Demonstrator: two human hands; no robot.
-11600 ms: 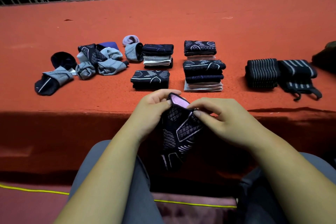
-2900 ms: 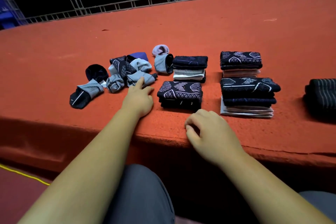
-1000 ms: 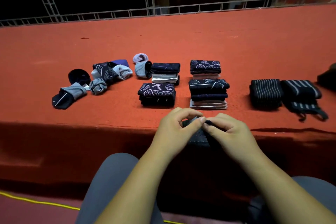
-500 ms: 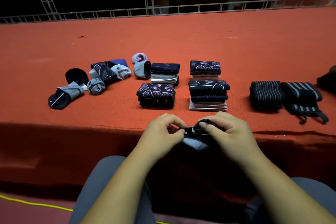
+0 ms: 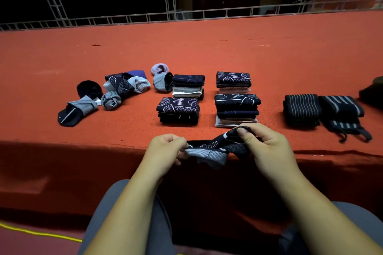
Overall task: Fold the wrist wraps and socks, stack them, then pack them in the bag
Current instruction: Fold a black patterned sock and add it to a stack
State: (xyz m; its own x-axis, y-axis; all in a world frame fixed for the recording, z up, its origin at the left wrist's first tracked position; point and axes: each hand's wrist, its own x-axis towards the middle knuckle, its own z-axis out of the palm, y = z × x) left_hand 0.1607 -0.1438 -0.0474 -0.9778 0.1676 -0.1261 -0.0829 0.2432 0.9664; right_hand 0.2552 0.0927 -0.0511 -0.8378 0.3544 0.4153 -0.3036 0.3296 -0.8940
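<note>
A black and grey patterned sock is stretched between my hands just in front of the red platform's front edge. My left hand pinches its grey end and my right hand grips its dark patterned end. On the platform stand several stacks of folded socks. A heap of loose socks lies to the left. Two rolled striped wrist wraps lie to the right.
The red carpeted platform stretches far back to a metal truss railing. A dark bag-like thing shows at the right edge. My knees in grey trousers are below the platform edge. A yellow line runs along the floor.
My hands have drawn apart and pulled the bunched sock out sideways between them. My left hand earlier took it from the heap of loose socks.
</note>
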